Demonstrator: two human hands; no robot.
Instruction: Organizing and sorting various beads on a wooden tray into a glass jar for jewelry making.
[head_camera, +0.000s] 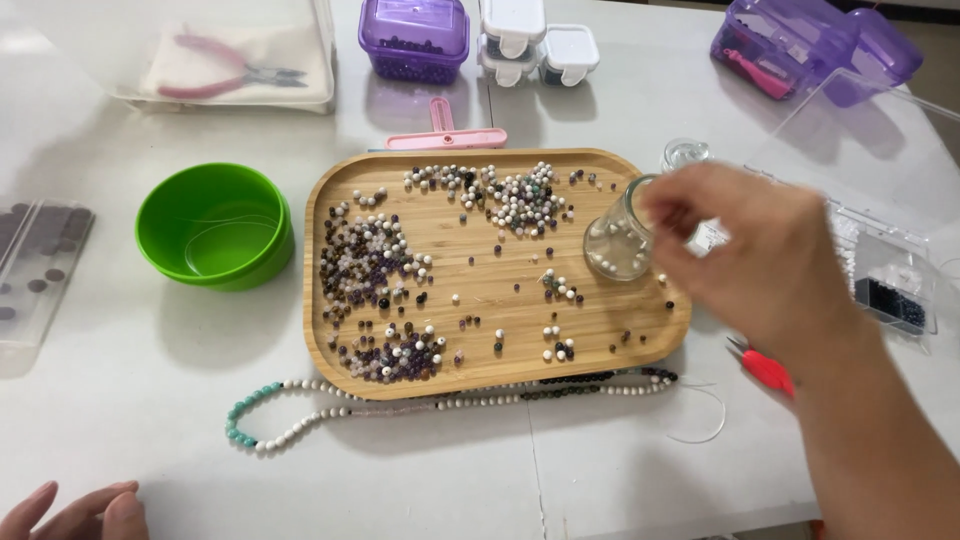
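My right hand (760, 255) reaches in from the right and hangs over the right end of the wooden tray (470, 375), fingers pinched together above a small glass jar (618, 240) that holds a few white beads. Whether a bead is between the fingers is not visible. Loose white, purple and dark beads (375, 265) lie scattered and heaped across the tray. My left hand (75, 510) rests flat on the table at the bottom left corner, empty, fingers apart. A beaded strand (440, 405) of white, teal and dark beads lies along the tray's front edge.
A green bowl (215, 225) with clear cord stands left of the tray. Purple boxes (415, 38), white lidded containers (540, 45), a pink clip (445, 135) and a clear box holding pink pliers (225, 70) line the back. Red snips (765, 368) and a clear organiser (890, 280) lie at right.
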